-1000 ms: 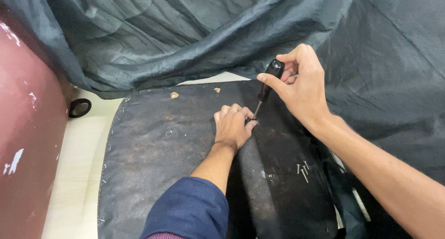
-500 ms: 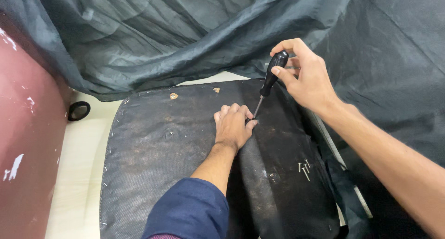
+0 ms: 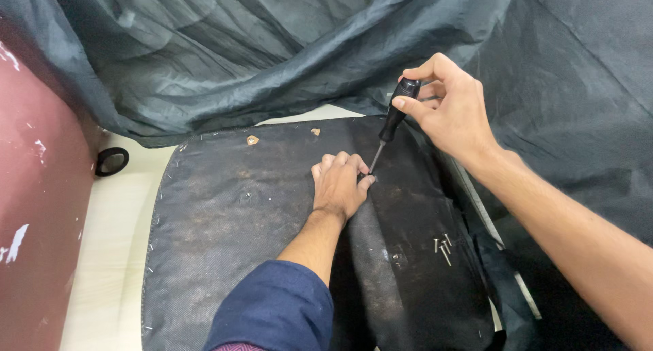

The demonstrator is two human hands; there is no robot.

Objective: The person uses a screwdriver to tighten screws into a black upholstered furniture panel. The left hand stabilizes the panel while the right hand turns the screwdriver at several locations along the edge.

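Nearest, a blue sleeve (image 3: 272, 307) leads to the left hand (image 3: 339, 184), which lies knuckles up with fingers curled loosely on a dusty black fabric panel (image 3: 231, 235), gripping nothing that shows. A few loose screws (image 3: 443, 247) lie on the panel to its right. Just beyond its fingertips, the thin metal tip of a screwdriver (image 3: 390, 123) meets the fabric. Its black handle tilts up into the right hand (image 3: 452, 109), whose fingers are wrapped tight around it. Behind, dark cloth (image 3: 272, 45) hangs in folds.

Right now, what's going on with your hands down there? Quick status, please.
Right hand gripping black-handled screwdriver, tip down on dark fabric-covered panel. Left hand pressed on panel beside the tip. Loose screws lying to the right, clear of both hands.
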